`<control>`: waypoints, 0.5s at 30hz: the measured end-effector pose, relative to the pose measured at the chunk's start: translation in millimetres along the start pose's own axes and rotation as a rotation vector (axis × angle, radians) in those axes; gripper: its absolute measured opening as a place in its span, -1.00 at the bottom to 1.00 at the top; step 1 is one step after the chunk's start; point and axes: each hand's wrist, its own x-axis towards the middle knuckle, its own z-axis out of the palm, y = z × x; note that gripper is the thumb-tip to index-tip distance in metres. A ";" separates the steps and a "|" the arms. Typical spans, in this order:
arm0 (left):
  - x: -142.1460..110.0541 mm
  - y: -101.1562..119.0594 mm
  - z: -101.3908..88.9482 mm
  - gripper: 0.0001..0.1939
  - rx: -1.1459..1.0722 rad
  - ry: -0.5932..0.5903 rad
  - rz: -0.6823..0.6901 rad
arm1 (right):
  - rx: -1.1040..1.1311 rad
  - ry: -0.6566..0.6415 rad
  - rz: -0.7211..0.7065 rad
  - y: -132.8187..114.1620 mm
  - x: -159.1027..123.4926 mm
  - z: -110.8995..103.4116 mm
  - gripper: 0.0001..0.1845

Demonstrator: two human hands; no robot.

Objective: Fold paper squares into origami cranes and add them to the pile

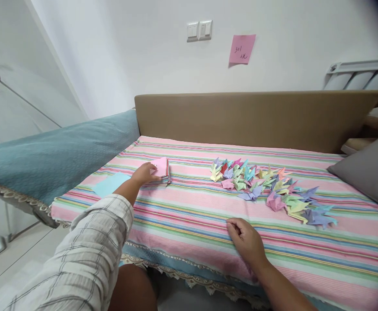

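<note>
My left hand (pixel 145 173) reaches to a stack of square coloured paper (pixel 161 166), pink on top. The thumb and fingers close over the stack's left side. Beside my left wrist lies a light blue sheet of paper (pixel 111 183). My right hand (pixel 246 239) rests on the striped cloth (pixel 189 216), its fingers curled in with nothing seen in them. Beyond it, to the right, several folded paper cranes (pixel 240 183) in many pastel colours lie crowded together in a band.
A brown backrest (pixel 241 119) runs along the back, against the white wall. On the left is an armrest (pixel 62 147) under a blue cover; a grey cushion (pixel 367 172) leans at the right. A pink note (pixel 242 49) and light switches (pixel 199 31) are on the wall.
</note>
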 end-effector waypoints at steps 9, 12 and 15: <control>0.2 -0.2 -6.2 -0.61 -0.004 0.002 -0.003 | 0.011 -0.001 0.013 -1.1 -1.0 -1.0 -0.66; -1.2 1.7 -2.7 -0.67 0.013 0.022 0.018 | 0.003 0.001 0.016 -1.1 -0.8 -0.7 -0.66; -2.1 2.9 1.7 -0.64 0.025 0.049 0.012 | 0.001 0.005 0.010 -1.4 -0.5 -0.2 -0.66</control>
